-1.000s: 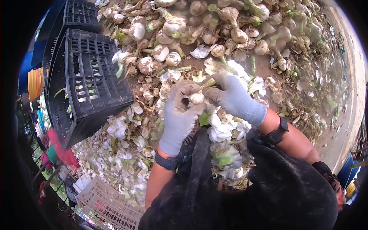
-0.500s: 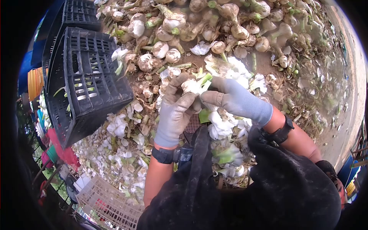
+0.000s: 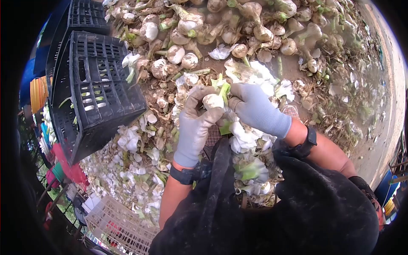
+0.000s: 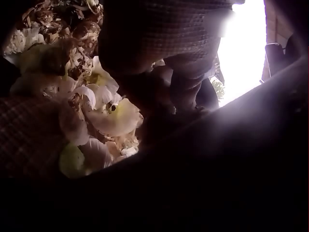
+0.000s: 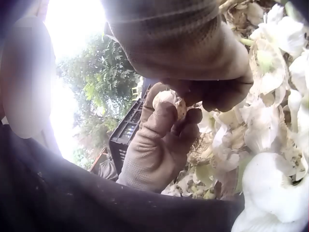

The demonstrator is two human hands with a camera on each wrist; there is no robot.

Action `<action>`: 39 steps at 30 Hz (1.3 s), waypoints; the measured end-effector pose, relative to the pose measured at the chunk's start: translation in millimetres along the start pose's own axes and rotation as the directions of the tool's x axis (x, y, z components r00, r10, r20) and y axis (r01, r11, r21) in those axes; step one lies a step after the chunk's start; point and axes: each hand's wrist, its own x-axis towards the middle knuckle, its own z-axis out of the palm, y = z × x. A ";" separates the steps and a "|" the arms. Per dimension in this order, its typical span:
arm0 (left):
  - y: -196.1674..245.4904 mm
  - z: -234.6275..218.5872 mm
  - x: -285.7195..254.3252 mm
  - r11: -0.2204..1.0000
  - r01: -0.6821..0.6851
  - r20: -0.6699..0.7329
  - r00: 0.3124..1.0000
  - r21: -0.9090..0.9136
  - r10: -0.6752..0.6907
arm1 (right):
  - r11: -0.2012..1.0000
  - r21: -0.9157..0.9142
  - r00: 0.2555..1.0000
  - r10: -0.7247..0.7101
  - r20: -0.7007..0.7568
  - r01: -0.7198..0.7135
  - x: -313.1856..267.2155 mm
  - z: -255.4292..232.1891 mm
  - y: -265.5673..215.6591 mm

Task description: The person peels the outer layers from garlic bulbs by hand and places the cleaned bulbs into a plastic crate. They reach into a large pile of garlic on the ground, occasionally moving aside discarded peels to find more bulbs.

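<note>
Gloved left hand is gripping a pale garlic bulb between thumb and curled fingers, its green stalk reaching toward the right hand. That second hand is bending its fingers close to the stalk; cannot tell whether it is pinching anything. Left wrist view is showing mostly shadow, hiding the bulb. Farther off, a black crate is sitting left of a heap of bulbs, which the head view's top edge is cutting off.

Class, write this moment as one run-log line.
left hand: grips garlic bulb | right hand: close beside bulb's green stem | black crate: at person's left
</note>
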 end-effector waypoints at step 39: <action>-2.3 -22.4 1.6 0.893 -0.042 -0.039 0.999 -0.447 0.027 | 0.908 -0.418 0.989 -0.026 -0.142 -0.036 -14.9 -37.2 34.1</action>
